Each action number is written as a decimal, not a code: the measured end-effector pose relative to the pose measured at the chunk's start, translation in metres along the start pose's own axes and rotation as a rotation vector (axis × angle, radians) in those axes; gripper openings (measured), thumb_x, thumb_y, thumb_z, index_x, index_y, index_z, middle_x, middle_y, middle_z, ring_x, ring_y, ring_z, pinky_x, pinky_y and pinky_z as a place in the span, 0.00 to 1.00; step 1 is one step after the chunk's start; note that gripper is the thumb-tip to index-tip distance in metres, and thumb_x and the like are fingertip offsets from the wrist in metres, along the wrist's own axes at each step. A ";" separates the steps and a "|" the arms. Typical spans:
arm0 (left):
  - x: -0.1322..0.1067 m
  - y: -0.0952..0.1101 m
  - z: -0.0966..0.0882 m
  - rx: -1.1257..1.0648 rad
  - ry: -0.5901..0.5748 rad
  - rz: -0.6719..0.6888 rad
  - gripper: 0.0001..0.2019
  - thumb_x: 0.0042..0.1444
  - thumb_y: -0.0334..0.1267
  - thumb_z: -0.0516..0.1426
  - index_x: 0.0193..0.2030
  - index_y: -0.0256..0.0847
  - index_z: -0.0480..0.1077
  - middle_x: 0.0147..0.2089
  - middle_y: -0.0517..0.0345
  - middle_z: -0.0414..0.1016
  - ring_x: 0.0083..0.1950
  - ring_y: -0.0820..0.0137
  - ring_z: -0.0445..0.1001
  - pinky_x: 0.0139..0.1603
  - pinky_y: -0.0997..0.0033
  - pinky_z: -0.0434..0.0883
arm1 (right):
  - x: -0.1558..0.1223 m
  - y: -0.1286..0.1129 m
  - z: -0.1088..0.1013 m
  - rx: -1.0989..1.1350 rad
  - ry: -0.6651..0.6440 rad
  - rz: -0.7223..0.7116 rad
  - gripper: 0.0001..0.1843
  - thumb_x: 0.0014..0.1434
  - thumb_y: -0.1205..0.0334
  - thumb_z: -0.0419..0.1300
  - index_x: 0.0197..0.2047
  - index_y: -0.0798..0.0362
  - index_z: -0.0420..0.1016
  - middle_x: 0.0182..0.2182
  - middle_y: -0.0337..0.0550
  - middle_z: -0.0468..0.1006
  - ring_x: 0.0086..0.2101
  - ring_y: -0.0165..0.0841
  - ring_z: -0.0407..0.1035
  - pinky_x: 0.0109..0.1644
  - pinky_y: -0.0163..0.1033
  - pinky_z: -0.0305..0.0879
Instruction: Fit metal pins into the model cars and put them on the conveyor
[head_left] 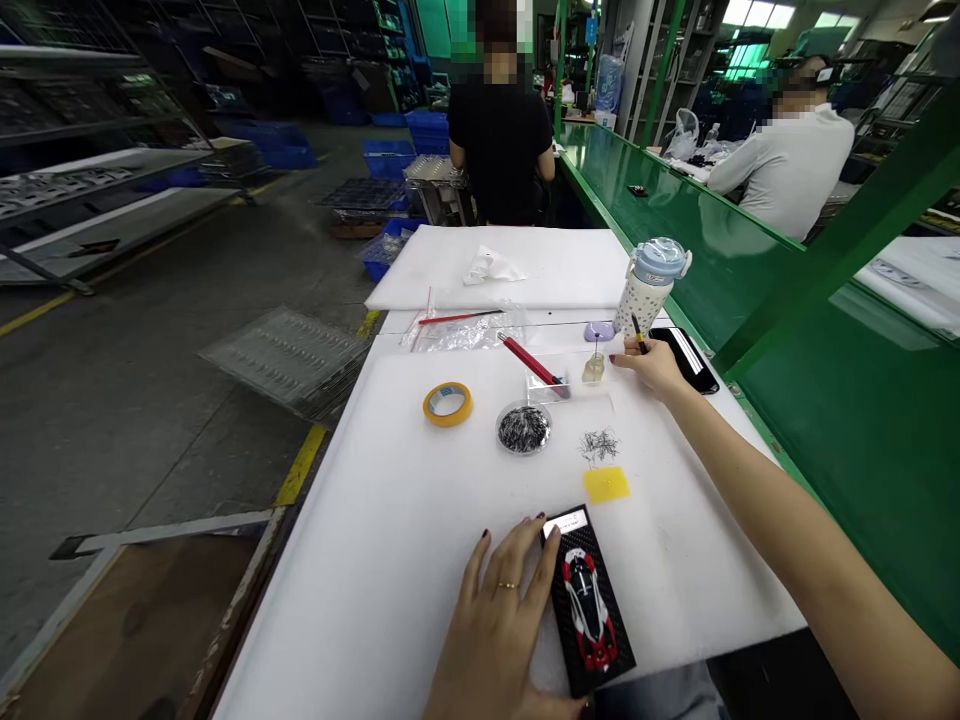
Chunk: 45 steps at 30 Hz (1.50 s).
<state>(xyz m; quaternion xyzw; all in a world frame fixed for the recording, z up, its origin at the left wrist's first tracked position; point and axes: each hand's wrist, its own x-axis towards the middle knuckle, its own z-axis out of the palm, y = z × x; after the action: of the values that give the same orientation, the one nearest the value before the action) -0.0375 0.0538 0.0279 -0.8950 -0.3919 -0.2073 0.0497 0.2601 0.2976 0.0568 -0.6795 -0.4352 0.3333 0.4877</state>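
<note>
At the table's near edge lies a toy model car (589,608), red, white and black, on a black textured base (619,640) with a white label at its far end. My left hand (499,610) spans the base's left side, fingertips on the label end and thumb at the near end, steadying it. Further off, my right hand (654,368) pinches a thin black-and-yellow stick-like tool (638,334), its lower end hidden by the fingers. Just left of that hand stands a small glass bottle (593,368) with a thin rod rising from it.
Around the middle lie a yellow pad (607,485), loose black slivers (599,445), a round dish (523,429) of black bits, a tape roll (448,404) and a red cutter (532,362). A tumbler (651,285) and phone (684,360) stand right. Two people sit beyond.
</note>
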 end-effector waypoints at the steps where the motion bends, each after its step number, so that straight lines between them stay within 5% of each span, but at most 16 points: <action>1: 0.000 0.000 0.000 -0.003 -0.002 -0.004 0.63 0.35 0.76 0.63 0.70 0.29 0.59 0.64 0.35 0.71 0.66 0.49 0.65 0.69 0.49 0.49 | 0.000 0.000 0.000 0.010 0.002 -0.008 0.20 0.32 0.67 0.77 0.32 0.54 0.80 0.35 0.46 0.84 0.43 0.46 0.78 0.52 0.47 0.73; 5: 0.000 0.003 -0.001 -0.024 -0.011 -0.027 0.66 0.32 0.76 0.64 0.71 0.30 0.57 0.64 0.36 0.71 0.66 0.49 0.65 0.70 0.49 0.49 | -0.010 -0.006 -0.006 0.050 0.096 -0.059 0.18 0.42 0.57 0.74 0.37 0.54 0.80 0.39 0.49 0.84 0.42 0.43 0.78 0.49 0.45 0.74; 9: 0.000 0.005 -0.002 -0.050 -0.027 -0.059 0.65 0.33 0.74 0.65 0.72 0.32 0.55 0.65 0.36 0.69 0.66 0.49 0.65 0.70 0.48 0.50 | -0.049 -0.012 -0.026 0.065 0.193 -0.142 0.24 0.66 0.45 0.49 0.40 0.52 0.80 0.34 0.47 0.81 0.35 0.38 0.75 0.42 0.44 0.73; 13: -0.001 0.006 -0.002 -0.081 -0.058 -0.080 0.64 0.36 0.73 0.65 0.73 0.33 0.54 0.66 0.36 0.68 0.66 0.47 0.66 0.70 0.46 0.51 | -0.102 -0.008 -0.059 -0.088 0.091 -0.233 0.33 0.67 0.34 0.49 0.26 0.50 0.79 0.24 0.43 0.74 0.28 0.35 0.70 0.36 0.42 0.69; 16: 0.000 0.005 -0.003 -0.080 -0.077 -0.073 0.64 0.36 0.72 0.65 0.73 0.31 0.54 0.67 0.36 0.67 0.67 0.48 0.64 0.72 0.49 0.47 | -0.128 0.001 -0.079 -0.171 -0.101 -0.192 0.37 0.60 0.24 0.54 0.30 0.51 0.81 0.23 0.44 0.75 0.24 0.34 0.68 0.31 0.42 0.68; 21: 0.002 0.004 -0.007 -0.068 -0.102 -0.063 0.63 0.35 0.69 0.67 0.72 0.30 0.54 0.66 0.35 0.66 0.67 0.50 0.63 0.74 0.53 0.42 | -0.145 0.008 -0.085 -0.123 -0.304 -0.140 0.29 0.49 0.33 0.72 0.37 0.51 0.82 0.32 0.48 0.82 0.31 0.37 0.74 0.34 0.41 0.72; 29: 0.004 0.005 -0.010 -0.073 -0.145 -0.066 0.63 0.36 0.66 0.68 0.73 0.28 0.53 0.67 0.34 0.64 0.68 0.50 0.62 0.76 0.54 0.37 | -0.167 0.007 -0.061 -0.291 -0.329 -0.332 0.23 0.67 0.39 0.58 0.34 0.50 0.72 0.33 0.45 0.75 0.27 0.33 0.72 0.30 0.40 0.71; 45: 0.004 0.003 -0.010 -0.096 -0.175 -0.071 0.62 0.40 0.68 0.66 0.73 0.28 0.52 0.67 0.33 0.63 0.68 0.49 0.62 0.77 0.54 0.37 | -0.171 0.019 -0.058 -0.380 -0.286 -0.319 0.17 0.66 0.44 0.59 0.35 0.48 0.69 0.30 0.45 0.75 0.29 0.38 0.74 0.25 0.40 0.68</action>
<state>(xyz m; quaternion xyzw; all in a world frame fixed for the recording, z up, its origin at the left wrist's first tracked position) -0.0368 0.0518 0.0389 -0.8965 -0.4158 -0.1486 -0.0349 0.2477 0.1165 0.0607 -0.6278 -0.6556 0.2572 0.3316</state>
